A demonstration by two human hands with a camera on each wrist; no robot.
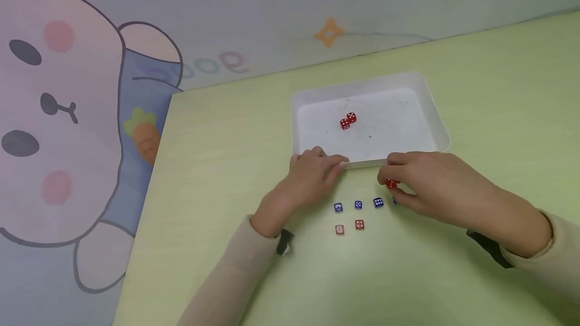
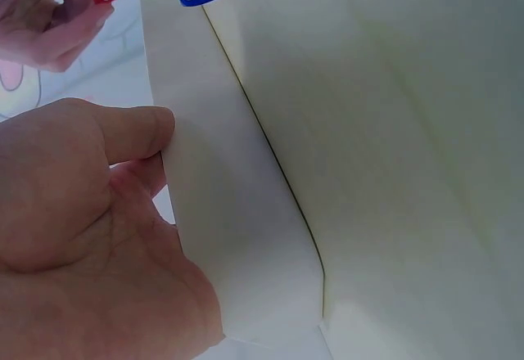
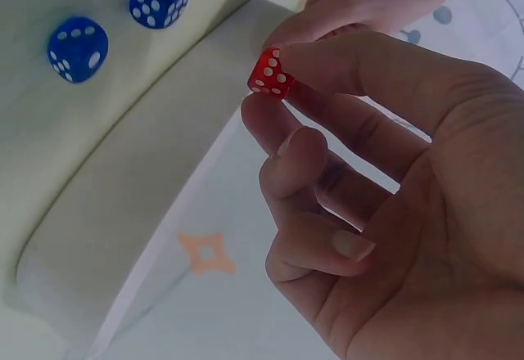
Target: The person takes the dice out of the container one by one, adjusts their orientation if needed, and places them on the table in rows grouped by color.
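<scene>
R grip [image 1: 423, 185] pinches red die [image 1: 391, 183]; L grip [image 1: 312, 172] holds tray [image 1: 435, 114] edge.

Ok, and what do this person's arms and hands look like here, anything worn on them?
Both hands are bare: no gloves, rings or nail polish show. The left hand and right hand each come out of a long, plain beige sleeve reaching the wrist. A dark strap sits at the left wrist and another dark strap at the right, under the cuffs. No markings show on the fabric.
</scene>
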